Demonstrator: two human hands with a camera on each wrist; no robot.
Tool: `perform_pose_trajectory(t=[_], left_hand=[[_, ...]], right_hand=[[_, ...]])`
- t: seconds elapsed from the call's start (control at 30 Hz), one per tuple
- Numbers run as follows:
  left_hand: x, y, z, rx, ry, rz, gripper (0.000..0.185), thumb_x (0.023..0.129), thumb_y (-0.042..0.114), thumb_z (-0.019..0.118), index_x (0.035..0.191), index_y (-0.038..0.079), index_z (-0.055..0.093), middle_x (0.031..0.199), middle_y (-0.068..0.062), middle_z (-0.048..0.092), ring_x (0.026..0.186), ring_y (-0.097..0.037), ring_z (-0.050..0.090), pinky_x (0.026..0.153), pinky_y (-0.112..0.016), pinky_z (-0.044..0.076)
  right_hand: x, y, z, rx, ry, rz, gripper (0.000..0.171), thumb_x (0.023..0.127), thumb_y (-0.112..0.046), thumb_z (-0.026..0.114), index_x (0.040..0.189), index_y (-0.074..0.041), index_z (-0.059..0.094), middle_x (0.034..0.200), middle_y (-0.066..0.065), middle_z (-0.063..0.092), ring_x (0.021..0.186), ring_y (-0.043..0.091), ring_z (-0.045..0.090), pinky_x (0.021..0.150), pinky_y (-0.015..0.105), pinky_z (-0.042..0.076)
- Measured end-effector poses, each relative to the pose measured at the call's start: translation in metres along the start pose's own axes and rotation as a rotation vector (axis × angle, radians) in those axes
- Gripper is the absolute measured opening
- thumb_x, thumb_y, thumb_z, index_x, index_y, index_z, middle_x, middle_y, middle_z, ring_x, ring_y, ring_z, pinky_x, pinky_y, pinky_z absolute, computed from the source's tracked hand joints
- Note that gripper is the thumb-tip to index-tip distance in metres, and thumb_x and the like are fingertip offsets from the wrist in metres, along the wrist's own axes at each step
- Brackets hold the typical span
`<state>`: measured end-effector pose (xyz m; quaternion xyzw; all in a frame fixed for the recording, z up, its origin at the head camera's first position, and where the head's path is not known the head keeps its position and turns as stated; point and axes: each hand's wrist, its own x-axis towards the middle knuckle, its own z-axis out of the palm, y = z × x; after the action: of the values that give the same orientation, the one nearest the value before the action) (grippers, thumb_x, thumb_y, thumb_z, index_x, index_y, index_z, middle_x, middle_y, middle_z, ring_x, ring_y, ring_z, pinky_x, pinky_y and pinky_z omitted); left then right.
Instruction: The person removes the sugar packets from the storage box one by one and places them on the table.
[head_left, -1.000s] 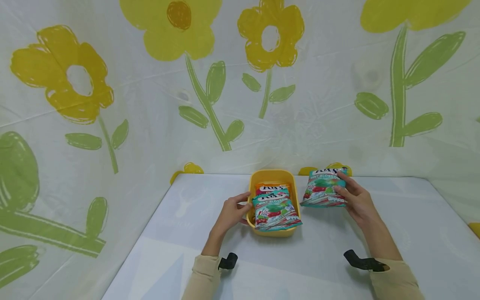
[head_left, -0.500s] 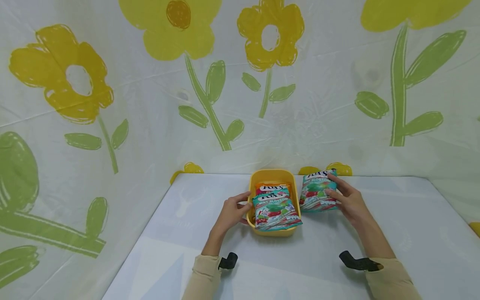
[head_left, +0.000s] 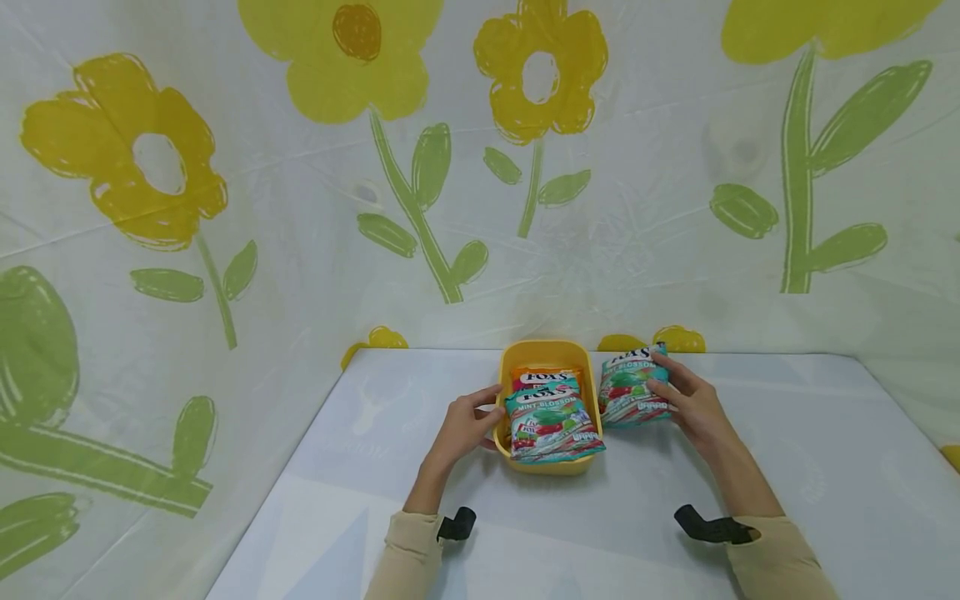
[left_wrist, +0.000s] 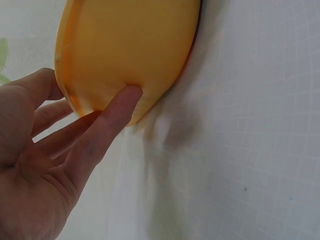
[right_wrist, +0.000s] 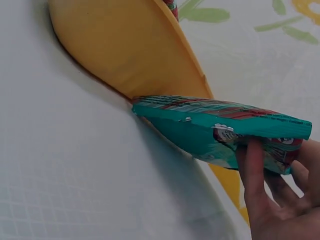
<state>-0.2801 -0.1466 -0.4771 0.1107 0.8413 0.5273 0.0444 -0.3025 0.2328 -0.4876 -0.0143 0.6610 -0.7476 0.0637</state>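
A yellow plastic tub (head_left: 551,467) stands near the table's far edge. My left hand (head_left: 465,423) grips its left side, with fingers at the rim and on the outer wall. Inside lies a teal Fox's Mint Blossom candy bag (head_left: 551,423), its lower corner reaching over the rim. It partly covers an orange Fox's candy bag (head_left: 543,375) behind. To the right of the tub, my right hand (head_left: 693,406) holds a second teal candy bag (head_left: 628,387) by its right side. In the right wrist view, that teal bag (right_wrist: 185,125) is tilted, its lower end right at the tub's outer wall (right_wrist: 115,45).
The pale table (head_left: 600,533) ends just behind the tub at a white fabric wall (head_left: 637,267) printed with yellow flowers. Another side of the fabric (head_left: 285,317) borders the table's left. Black curved mounts (head_left: 457,523) stick out at both wrists.
My right hand has moved left and slightly down with the teal candy bag, bringing it close against the tub's right side. The left hand and the tub have stayed put.
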Motion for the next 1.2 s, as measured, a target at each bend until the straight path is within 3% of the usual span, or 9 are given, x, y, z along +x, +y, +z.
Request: perform_pose_trajectory(t=[0.17, 0.27, 0.37, 0.43, 0.53, 0.6, 0.7, 0.9, 1.2], left_hand=[[-0.001, 0.001, 0.001, 0.000, -0.001, -0.004, 0.050, 0.096, 0.023, 0.062, 0.143, 0.009, 0.051, 0.134, -0.018, 0.060, 0.097, -0.027, 0.071, 0.058, -0.035, 0.062], [-0.001, 0.001, 0.001, 0.000, -0.002, -0.011, 0.051, 0.096, 0.024, 0.063, 0.143, 0.010, 0.051, 0.134, -0.017, 0.060, 0.097, -0.028, 0.071, 0.059, -0.036, 0.063], [-0.001, 0.000, 0.001, 0.001, -0.002, -0.015, 0.051, 0.096, 0.024, 0.063, 0.144, 0.011, 0.051, 0.135, -0.017, 0.059, 0.099, -0.028, 0.070, 0.060, -0.037, 0.063], [-0.001, 0.000, 0.002, 0.002, -0.004, -0.015, 0.051, 0.096, 0.024, 0.063, 0.144, 0.011, 0.051, 0.134, -0.017, 0.059, 0.099, -0.029, 0.070, 0.060, -0.037, 0.063], [-0.002, 0.002, 0.001, 0.004, -0.005, -0.014, 0.050, 0.096, 0.023, 0.062, 0.144, 0.010, 0.050, 0.134, -0.017, 0.059, 0.099, -0.029, 0.070, 0.060, -0.038, 0.063], [-0.002, 0.003, 0.001, 0.004, -0.005, -0.012, 0.050, 0.096, 0.023, 0.062, 0.144, 0.010, 0.050, 0.135, -0.018, 0.059, 0.098, -0.029, 0.070, 0.060, -0.038, 0.063], [-0.003, 0.004, 0.001, 0.006, -0.003, -0.007, 0.050, 0.097, 0.023, 0.061, 0.144, 0.009, 0.050, 0.135, -0.018, 0.059, 0.099, -0.028, 0.070, 0.060, -0.038, 0.063], [-0.002, 0.004, 0.000, -0.001, -0.006, 0.007, 0.050, 0.097, 0.021, 0.061, 0.144, 0.008, 0.049, 0.134, -0.019, 0.059, 0.100, -0.030, 0.070, 0.060, -0.038, 0.063], [-0.003, 0.004, 0.001, 0.001, -0.011, 0.011, 0.050, 0.097, 0.021, 0.060, 0.144, 0.008, 0.049, 0.135, -0.019, 0.059, 0.101, -0.032, 0.070, 0.061, -0.040, 0.063]], right_hand=[[0.003, 0.003, -0.003, -0.021, 0.019, 0.025, 0.063, 0.097, -0.034, 0.060, 0.154, -0.025, 0.034, 0.134, -0.010, 0.049, 0.093, -0.002, 0.062, 0.073, 0.018, 0.058], [0.004, 0.004, -0.004, -0.078, 0.020, 0.036, 0.064, 0.098, -0.043, 0.055, 0.155, -0.027, 0.031, 0.124, -0.018, 0.051, 0.091, -0.003, 0.061, 0.072, 0.017, 0.057], [0.003, 0.004, -0.004, -0.171, 0.026, 0.035, 0.067, 0.097, -0.049, 0.052, 0.156, -0.029, 0.027, 0.137, -0.009, 0.049, 0.096, -0.001, 0.060, 0.073, 0.017, 0.057], [0.002, 0.003, -0.003, -0.271, 0.026, 0.020, 0.070, 0.097, -0.052, 0.052, 0.157, -0.028, 0.024, 0.151, 0.002, 0.040, 0.111, 0.008, 0.058, 0.079, 0.018, 0.056], [0.000, 0.001, -0.001, -0.418, 0.030, -0.023, 0.076, 0.096, -0.051, 0.055, 0.158, -0.025, 0.021, 0.163, 0.014, 0.020, 0.136, 0.031, 0.045, 0.099, 0.033, 0.053], [-0.001, 0.000, 0.000, -0.493, 0.040, -0.050, 0.080, 0.094, -0.050, 0.059, 0.158, -0.022, 0.019, 0.164, 0.017, 0.014, 0.141, 0.043, 0.035, 0.108, 0.046, 0.045], [-0.001, 0.000, 0.001, -0.565, 0.062, -0.070, 0.086, 0.091, -0.049, 0.065, 0.158, -0.022, 0.019, 0.163, 0.021, 0.016, 0.138, 0.048, 0.036, 0.110, 0.061, 0.038], [0.002, 0.001, 0.004, -0.736, 0.091, -0.063, 0.095, 0.086, -0.052, 0.069, 0.158, -0.018, 0.018, 0.158, 0.030, 0.021, 0.139, 0.050, 0.030, 0.109, 0.071, 0.033], [0.003, 0.005, 0.007, -0.922, 0.095, -0.102, 0.091, 0.086, -0.038, 0.073, 0.154, -0.002, 0.024, 0.152, 0.037, 0.026, 0.138, 0.057, 0.026, 0.110, 0.073, 0.027]])
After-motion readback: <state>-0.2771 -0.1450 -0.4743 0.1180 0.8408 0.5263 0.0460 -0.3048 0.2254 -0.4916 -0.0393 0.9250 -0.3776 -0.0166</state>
